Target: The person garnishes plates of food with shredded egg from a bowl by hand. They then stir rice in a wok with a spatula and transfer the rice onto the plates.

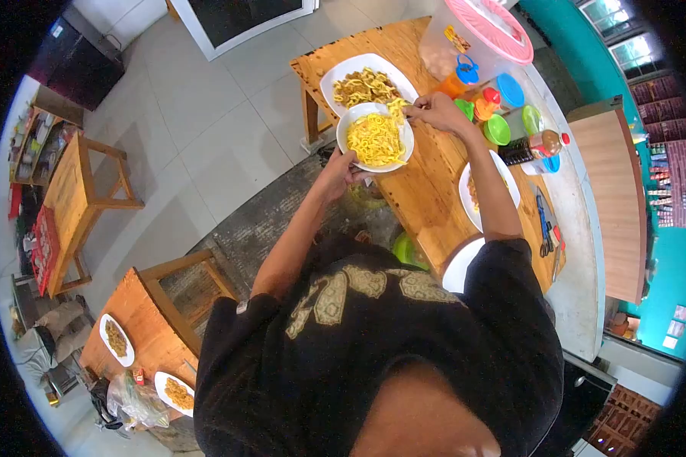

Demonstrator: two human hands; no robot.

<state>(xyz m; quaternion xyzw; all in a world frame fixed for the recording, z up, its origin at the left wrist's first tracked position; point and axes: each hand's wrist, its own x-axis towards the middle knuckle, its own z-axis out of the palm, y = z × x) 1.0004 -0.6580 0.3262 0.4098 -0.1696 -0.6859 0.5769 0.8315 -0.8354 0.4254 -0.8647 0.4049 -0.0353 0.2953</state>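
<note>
My left hand (pixel 335 174) grips the rim of a white bowl (pixel 344 156) from the near left side. Inside the bowl lies a heap of thin yellow strips (pixel 375 139), which look like shredded omelette. At the bowl's far right edge my right hand (pixel 438 113) is closed in a pinch on a small bunch of the same yellow strips (pixel 396 109). Just beyond the bowl, a white plate (pixel 328 85) on the wooden table (pixel 427 190) carries brown fried noodles (pixel 362 86), with some yellow strips on top. The bowl partly covers that plate's near edge.
On the right stand a large pink-lidded tub (pixel 465 38), an orange bottle (pixel 457 80), a dark sauce bottle (pixel 522 150) and several lidded containers. Another plate (pixel 465 199) is partly behind my right arm. Scissors (pixel 545 228) lie farther right. A second table (pixel 149 312) holds plates of food.
</note>
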